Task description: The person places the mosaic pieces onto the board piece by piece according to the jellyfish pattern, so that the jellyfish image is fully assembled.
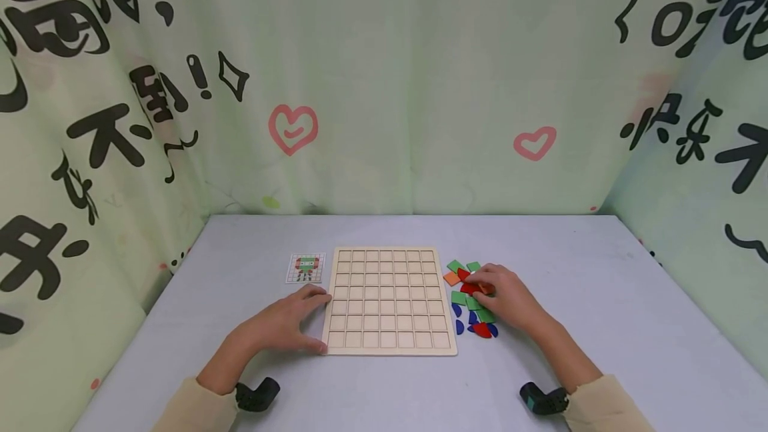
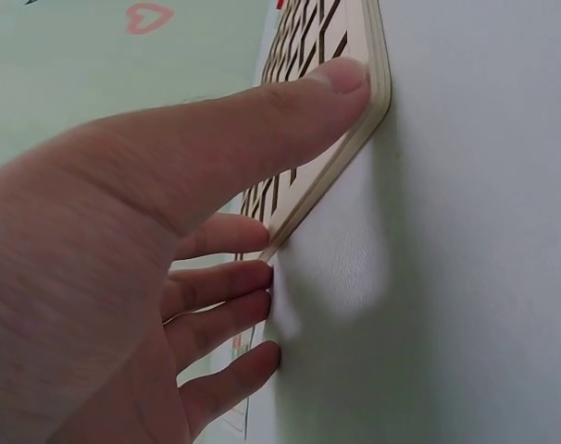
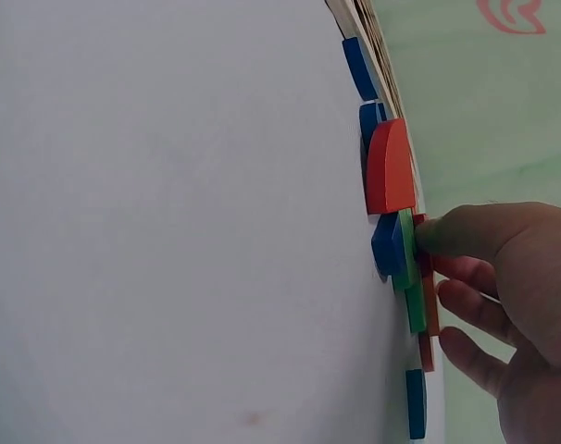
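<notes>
A wooden grid board [image 1: 389,300] with square cells lies flat on the table. At its left side is my left hand [image 1: 288,324], its thumb on the near left corner and its fingers spread along the edge. To the right of the board lies a loose cluster of coloured pieces: green squares [image 1: 459,298], red pieces [image 1: 482,330], an orange piece [image 1: 452,279] and blue curved pieces [image 1: 459,327]. My right hand [image 1: 507,293] reaches over this cluster, thumb and fingers apart, fingertips right at a red piece [image 1: 468,289]. In the right wrist view its thumb overlaps the pieces.
Beyond my left hand, beside the board's far left part, lies a small card [image 1: 306,268] printed with a green and red figure on a grid. A pale curtain [image 1: 408,85] with dark lettering and hearts hangs around the white table [image 1: 600,299] at the back and sides.
</notes>
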{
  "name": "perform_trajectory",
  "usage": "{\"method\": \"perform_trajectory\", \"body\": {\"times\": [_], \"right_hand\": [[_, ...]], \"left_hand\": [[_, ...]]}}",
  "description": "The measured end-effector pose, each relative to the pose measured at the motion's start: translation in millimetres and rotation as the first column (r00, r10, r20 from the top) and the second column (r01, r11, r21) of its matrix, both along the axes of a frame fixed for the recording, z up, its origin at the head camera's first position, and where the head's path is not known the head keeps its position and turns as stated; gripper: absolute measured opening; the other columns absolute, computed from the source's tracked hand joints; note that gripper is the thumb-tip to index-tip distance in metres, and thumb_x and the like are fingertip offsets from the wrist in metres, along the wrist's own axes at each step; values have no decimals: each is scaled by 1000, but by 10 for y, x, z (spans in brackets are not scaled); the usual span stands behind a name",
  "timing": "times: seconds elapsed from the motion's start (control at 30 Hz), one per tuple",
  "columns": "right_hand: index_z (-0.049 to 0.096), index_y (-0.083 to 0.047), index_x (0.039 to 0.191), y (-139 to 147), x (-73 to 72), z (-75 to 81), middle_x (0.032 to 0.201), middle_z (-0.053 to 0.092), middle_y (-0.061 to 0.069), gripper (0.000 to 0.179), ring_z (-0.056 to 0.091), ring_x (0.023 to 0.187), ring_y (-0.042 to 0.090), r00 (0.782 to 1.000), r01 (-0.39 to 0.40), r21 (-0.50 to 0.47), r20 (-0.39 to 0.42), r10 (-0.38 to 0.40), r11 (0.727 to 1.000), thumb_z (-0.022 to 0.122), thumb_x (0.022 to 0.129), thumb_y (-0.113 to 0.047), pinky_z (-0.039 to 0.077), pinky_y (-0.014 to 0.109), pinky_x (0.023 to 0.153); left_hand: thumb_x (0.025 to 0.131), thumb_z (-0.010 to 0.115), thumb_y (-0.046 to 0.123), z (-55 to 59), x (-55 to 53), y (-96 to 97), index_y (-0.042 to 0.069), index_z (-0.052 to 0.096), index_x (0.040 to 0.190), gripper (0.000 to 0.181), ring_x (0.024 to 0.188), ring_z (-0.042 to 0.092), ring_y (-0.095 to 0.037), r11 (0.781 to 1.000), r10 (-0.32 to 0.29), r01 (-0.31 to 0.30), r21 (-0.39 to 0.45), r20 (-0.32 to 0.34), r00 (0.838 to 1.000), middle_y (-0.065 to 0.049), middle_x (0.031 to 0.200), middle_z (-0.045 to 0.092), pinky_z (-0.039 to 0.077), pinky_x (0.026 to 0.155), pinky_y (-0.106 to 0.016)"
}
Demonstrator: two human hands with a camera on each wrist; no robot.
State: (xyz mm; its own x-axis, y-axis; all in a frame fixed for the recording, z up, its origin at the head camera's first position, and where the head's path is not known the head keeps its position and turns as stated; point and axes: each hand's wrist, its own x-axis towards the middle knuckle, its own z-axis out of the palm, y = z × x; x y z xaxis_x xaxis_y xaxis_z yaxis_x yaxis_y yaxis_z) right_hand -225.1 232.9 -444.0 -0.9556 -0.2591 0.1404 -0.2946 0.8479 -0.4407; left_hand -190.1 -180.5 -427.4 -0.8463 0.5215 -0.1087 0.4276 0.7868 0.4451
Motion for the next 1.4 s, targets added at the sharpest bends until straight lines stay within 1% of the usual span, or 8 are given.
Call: {"method": "perform_trajectory", "body": {"times": [0.3, 0.57, 0.8, 0.93, 1.07, 1.23, 1.4], "right_hand": [[72, -9, 111, 8, 2, 2, 107, 65, 11, 26, 57, 103, 28, 1000, 12, 5, -6, -12, 1000, 73, 84, -10, 57, 44, 86], [73, -11, 107, -19, 2, 8, 102, 67, 7, 23, 57, 99, 25, 1000, 9, 11, -3, -9, 1000, 73, 84, -9, 57, 43, 85], [73, -10, 104, -27, 10, 18, 97, 66, 5, 22, 55, 91, 19, 1000, 14, 14, -4, -14, 1000, 74, 83, -11, 57, 37, 79], [73, -11, 104, -25, 9, 24, 94, 65, 3, 21, 53, 89, 18, 1000, 15, 9, -2, -15, 1000, 75, 83, -11, 54, 33, 75], [74, -11, 104, -18, 8, 31, 92, 65, 2, 22, 53, 89, 18, 1000, 15, 4, -18, -14, 1000, 75, 83, -13, 53, 33, 75], [74, -11, 104, -22, 5, 29, 97, 68, 4, 22, 56, 92, 20, 999, 2, -8, -52, -3, 1000, 76, 83, -15, 55, 38, 80], [74, -10, 105, -51, -16, 28, 96, 69, 4, 23, 55, 88, 17, 998, -12, -20, -65, 11, 1000, 76, 82, -14, 54, 32, 75]], "left_hand": [[72, 82, 44, 11, -5, 8, 5, 48, 140, 85, 128, 49, -32, 1000, -10, 10, 13, -8, 1000, -11, 142, 44, 44, 103, -51], [72, 82, 45, 12, -5, 10, 6, 48, 140, 85, 129, 48, -31, 1000, -5, 5, 22, -3, 1000, -11, 142, 44, 43, 104, -51], [72, 82, 46, -24, -15, 1, 7, 48, 140, 86, 130, 48, -31, 1000, 1, -1, 30, 0, 1000, -10, 143, 43, 43, 105, -50], [71, 82, 46, -41, -11, 3, 9, 49, 140, 85, 130, 48, -30, 999, 14, -14, 37, 10, 1000, -8, 143, 43, 43, 105, -50], [71, 83, 45, -37, -6, 6, 10, 49, 140, 85, 131, 47, -30, 999, 23, -24, 46, 26, 999, -8, 144, 43, 42, 105, -50], [71, 83, 45, -17, -4, 1, 7, 48, 140, 86, 131, 47, -32, 999, 11, -12, 50, 18, 1000, -11, 144, 43, 42, 105, -51], [72, 82, 45, -34, 0, -2, 8, 48, 140, 85, 131, 47, -30, 999, 7, -8, 46, 16, 1000, -10, 145, 42, 43, 105, -50]]}}
